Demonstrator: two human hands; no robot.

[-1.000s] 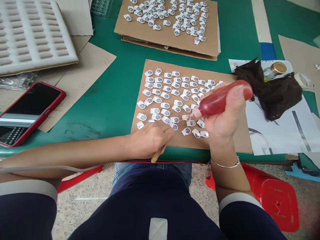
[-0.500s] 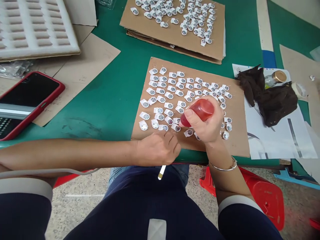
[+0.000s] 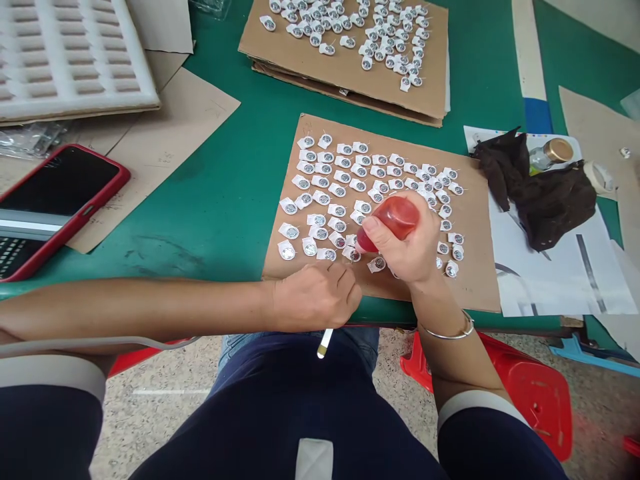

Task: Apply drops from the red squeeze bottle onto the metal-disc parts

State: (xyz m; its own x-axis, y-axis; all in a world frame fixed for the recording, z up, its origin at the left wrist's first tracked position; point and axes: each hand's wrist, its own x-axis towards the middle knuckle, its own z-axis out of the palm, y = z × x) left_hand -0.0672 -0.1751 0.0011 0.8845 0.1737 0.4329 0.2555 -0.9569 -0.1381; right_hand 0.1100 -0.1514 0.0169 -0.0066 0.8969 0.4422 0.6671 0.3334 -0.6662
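My left hand (image 3: 317, 297) is closed at the front edge of the cardboard sheet (image 3: 473, 290). From under it sticks out the end of a slim white stick (image 3: 326, 341) with a gold band; the rest is hidden in the fist. My right hand (image 3: 417, 253) wraps round a red squeeze bottle (image 3: 400, 215), tilted with its narrow end down to the left. That tip is close to one of the small white tabbed pieces (image 3: 351, 254) with a silvery round face. Several more such pieces lie in rough rows on the sheet, some hidden behind my right hand.
A cardboard stack (image 3: 350, 80) at the back carries more small pieces. At the left are a red-cased phone (image 3: 60, 200) and a white foam tray (image 3: 75, 60). Dark cloth (image 3: 555, 207) and a gold-capped jar (image 3: 550, 155) lie on white paper (image 3: 565, 287) at the right.
My right hand has shifted slightly left with the red squeeze bottle, its tip still near the same small piece. My left hand has stayed nearly in place.
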